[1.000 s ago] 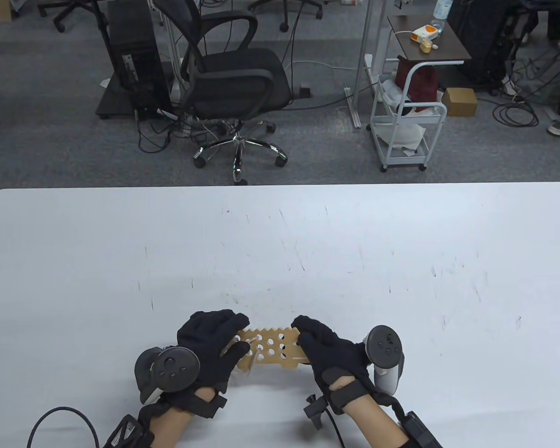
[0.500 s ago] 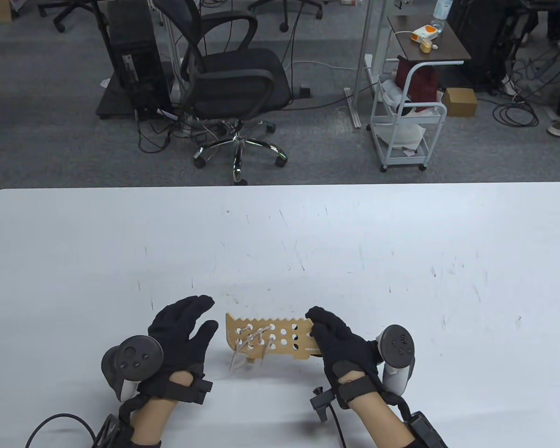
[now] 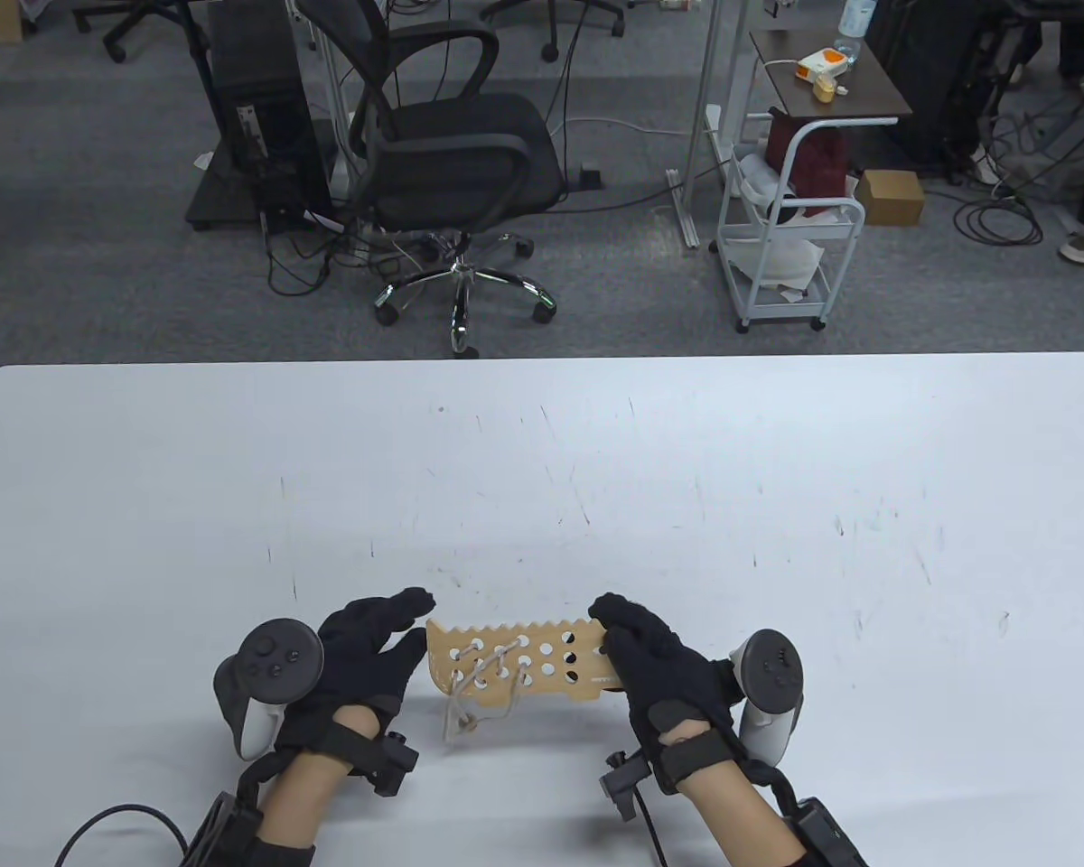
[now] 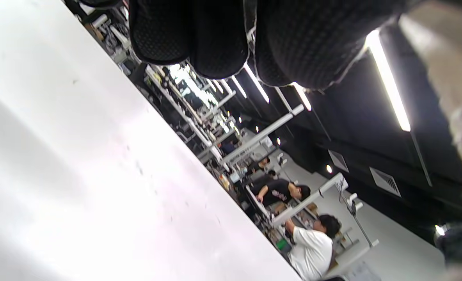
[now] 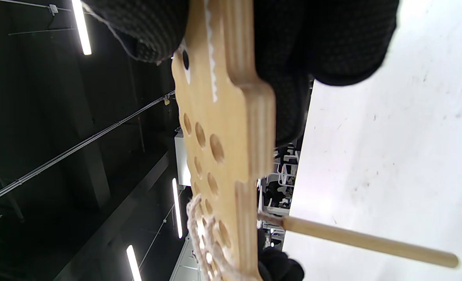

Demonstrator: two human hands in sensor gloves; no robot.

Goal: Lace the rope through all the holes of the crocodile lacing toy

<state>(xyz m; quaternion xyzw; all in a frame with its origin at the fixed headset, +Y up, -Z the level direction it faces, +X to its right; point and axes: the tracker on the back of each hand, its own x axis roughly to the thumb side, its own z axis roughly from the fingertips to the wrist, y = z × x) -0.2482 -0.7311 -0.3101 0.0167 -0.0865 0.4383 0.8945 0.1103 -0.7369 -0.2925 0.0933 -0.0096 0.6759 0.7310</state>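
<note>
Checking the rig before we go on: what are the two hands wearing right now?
Both the left hand and the right hand wear black knit sensor gloves with black wrist straps. A grey-and-black controller-like tracker sits on each hand's back. A small black module sits at each wrist, and a black cable loops from the left forearm.

Overhead cam + 2 tilted wrist cams

Open-plan office or lab. White table [image 3: 542, 470] up front, swivel chair [image 3: 456, 153], computer tower [image 3: 266, 117] and loose cables [image 3: 998, 221] on grey carpet behind.
</note>
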